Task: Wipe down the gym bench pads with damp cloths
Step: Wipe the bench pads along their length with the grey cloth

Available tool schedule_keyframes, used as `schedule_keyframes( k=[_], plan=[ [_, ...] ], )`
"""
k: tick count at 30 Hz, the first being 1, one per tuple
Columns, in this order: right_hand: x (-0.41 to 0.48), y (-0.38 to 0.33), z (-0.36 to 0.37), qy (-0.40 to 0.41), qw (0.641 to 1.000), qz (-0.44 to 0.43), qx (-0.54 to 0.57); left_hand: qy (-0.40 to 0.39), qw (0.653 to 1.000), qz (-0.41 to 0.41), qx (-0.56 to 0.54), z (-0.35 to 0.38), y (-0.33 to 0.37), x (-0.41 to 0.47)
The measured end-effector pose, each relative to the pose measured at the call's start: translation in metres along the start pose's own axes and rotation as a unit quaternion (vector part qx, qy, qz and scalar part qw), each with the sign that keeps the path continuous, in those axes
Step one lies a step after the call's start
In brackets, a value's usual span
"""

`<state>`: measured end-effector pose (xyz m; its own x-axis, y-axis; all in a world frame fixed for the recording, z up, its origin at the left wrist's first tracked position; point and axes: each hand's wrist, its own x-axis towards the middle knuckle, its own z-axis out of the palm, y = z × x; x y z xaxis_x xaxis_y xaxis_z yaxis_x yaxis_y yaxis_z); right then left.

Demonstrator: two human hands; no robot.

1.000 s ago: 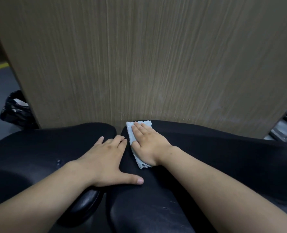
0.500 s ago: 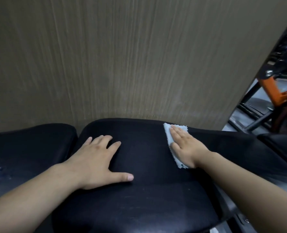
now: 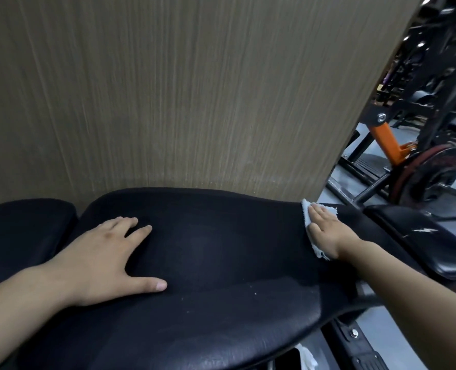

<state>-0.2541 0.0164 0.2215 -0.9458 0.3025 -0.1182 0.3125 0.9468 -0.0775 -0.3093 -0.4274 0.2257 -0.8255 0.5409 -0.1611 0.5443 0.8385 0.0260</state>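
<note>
A long black bench pad (image 3: 221,276) of smooth, faintly creased vinyl, rounded at its edges and dotted with pale specks, spans the space beneath both hands. The left hand (image 3: 101,260) lies flat on it, fingers straight and spread, thumb splayed out, holding nothing. The right hand (image 3: 325,231) presses, fingers straight and together, on a pale blue-white cloth (image 3: 305,212) with frayed edges, at the pad's far right edge, well apart from the left hand. Most of the cloth is hidden under the palm; only its rim shows beside the fingers and wrist.

Beyond both hands stands a matt brown wood-grain panel (image 3: 194,89) with fine vertical streaks. Left of the left hand is a second black cushion (image 3: 21,228), cut off by the frame. Right of the right hand sits a narrower black pad (image 3: 421,236) with a white scuff; beyond it are an orange steel bar (image 3: 387,140) and a dark round weight plate (image 3: 432,177), blurred.

Since half a second ago the right hand and cloth have slid further right along the far edge; the left hand has stayed flat.
</note>
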Motion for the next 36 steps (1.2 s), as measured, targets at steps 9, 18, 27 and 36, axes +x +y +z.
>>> schedule_keyframes(
  k=[9, 18, 27, 36],
  plan=[
    [0.014, -0.188, 0.014, -0.012, 0.988, -0.149, -0.034, 0.011, 0.999, 0.004, -0.042, -0.001, -0.005, -0.003],
    [-0.008, -0.35, 0.036, -0.017, 0.957, -0.289, -0.025, 0.084, 0.995, -0.015, -0.042, -0.003, -0.071, -0.038],
    [-0.103, -0.357, 0.055, -0.041, 0.935, -0.352, -0.015, 0.085, 0.992, -0.041, -0.078, 0.012, -0.09, -0.065],
    [-0.15, -0.319, 0.06, -0.038, 0.925, -0.377, -0.019, 0.038, 0.992, 0.021, -0.116, 0.018, -0.065, -0.084]
  ],
)
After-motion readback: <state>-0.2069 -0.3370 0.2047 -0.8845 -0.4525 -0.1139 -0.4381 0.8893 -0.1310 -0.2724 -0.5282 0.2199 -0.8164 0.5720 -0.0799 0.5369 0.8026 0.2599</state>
